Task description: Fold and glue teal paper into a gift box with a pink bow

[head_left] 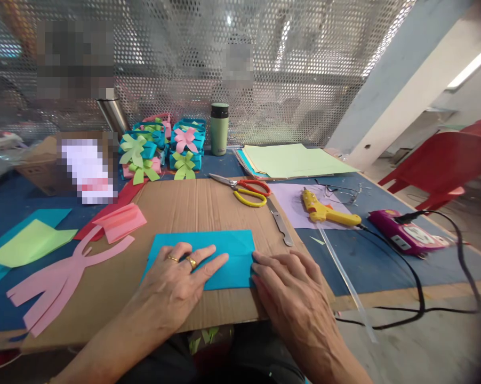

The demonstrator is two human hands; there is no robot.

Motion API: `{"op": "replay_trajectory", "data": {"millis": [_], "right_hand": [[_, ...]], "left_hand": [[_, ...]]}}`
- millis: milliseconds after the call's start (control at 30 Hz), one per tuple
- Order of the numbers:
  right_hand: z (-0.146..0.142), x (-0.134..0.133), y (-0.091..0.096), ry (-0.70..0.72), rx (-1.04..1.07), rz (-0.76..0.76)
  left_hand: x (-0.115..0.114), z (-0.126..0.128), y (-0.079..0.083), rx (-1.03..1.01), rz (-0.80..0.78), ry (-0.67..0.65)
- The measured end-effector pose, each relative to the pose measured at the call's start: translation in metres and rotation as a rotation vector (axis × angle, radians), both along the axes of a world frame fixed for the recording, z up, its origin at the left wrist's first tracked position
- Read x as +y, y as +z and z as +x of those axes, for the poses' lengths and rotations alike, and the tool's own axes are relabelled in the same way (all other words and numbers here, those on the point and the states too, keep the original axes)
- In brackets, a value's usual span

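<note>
Nearest to you, your left hand [178,282] lies flat on the blue paper [232,272], with its fingers spread; your right hand [290,288] is at the paper's right edge, its fingers bent and close together, but whether they pinch that edge I cannot tell, because the thumb side is hidden. The paper lies on the near part of the cardboard sheet [184,205]; a faint line runs across it, perhaps a crease or the edge of a layer. For this step, which seems to be pressing the paper flat, let the left palm bear down evenly; use the right fingertips to make the edges meet before you press hard; a line which is pressed crooked is difficult to correct. To the left is the pink cut-out [64,277]; mind that your forearm does not drag it. Farther, on the right, lies the metal blade [281,225]; your right fingers should not slide toward it; beyond it are the scissors [252,194], and at the far side of the counter [344,272] stand the flowered paper boxes [184,146].
</note>
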State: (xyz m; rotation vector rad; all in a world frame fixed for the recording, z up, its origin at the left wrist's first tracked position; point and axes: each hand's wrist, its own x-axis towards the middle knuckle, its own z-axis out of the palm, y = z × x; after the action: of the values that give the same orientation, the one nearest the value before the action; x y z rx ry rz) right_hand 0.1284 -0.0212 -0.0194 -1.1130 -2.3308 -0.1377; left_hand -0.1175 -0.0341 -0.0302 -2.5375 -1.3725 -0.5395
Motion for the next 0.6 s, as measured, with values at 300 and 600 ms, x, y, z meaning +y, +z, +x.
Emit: {"op": "replay_trajectory", "data": {"millis": [300,600], "right_hand": [[0.003,-0.002,0.001,0.019,0.042,0.124],[-0.023,-0.009,-0.016,0.241,-0.22,0.11]], "left_hand": [[0.001,0.001,0.001,0.081,-0.01,0.028],[0.001,0.002,0.0,0.034,-0.02,0.032]]}}
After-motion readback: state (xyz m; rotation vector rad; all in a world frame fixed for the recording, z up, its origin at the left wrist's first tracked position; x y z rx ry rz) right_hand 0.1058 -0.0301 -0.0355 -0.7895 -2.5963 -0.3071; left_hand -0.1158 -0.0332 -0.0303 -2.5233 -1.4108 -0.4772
